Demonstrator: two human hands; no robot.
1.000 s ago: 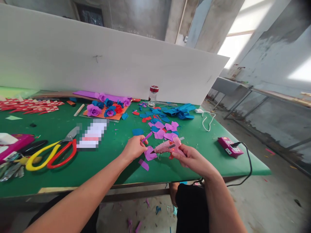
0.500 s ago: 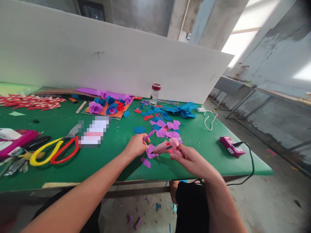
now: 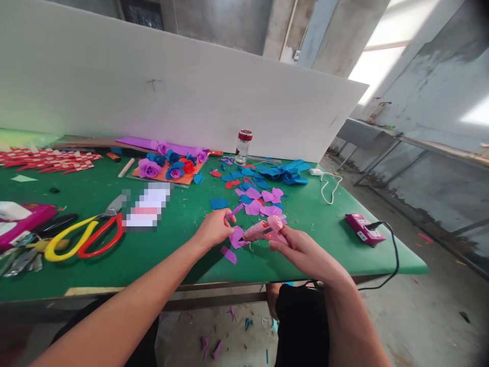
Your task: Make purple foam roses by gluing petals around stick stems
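My left hand (image 3: 214, 228) is closed in a pinch on a thin rolled purple foam piece (image 3: 234, 211) above the green table (image 3: 160, 250). My right hand (image 3: 300, 247) grips a pink glue gun (image 3: 263, 231) whose nozzle points left at a purple foam petal (image 3: 236, 238) just under my left fingers. A smaller purple scrap (image 3: 228, 254) lies on the table below. Loose purple petals (image 3: 263, 200) and blue and red cut pieces (image 3: 244, 179) are scattered just beyond my hands.
Finished foam roses (image 3: 168, 165) sit on an orange sheet at the back. Yellow and red scissors (image 3: 86, 235) lie to the left. A glass jar (image 3: 243, 142), a white cable (image 3: 328, 186), and a pink power strip (image 3: 362, 229) stand to the right. A white board (image 3: 171, 97) backs the table.
The view has shifted slightly down and left. Both hands stay nearly in place; the glue gun nozzle has edged closer to the purple petal.
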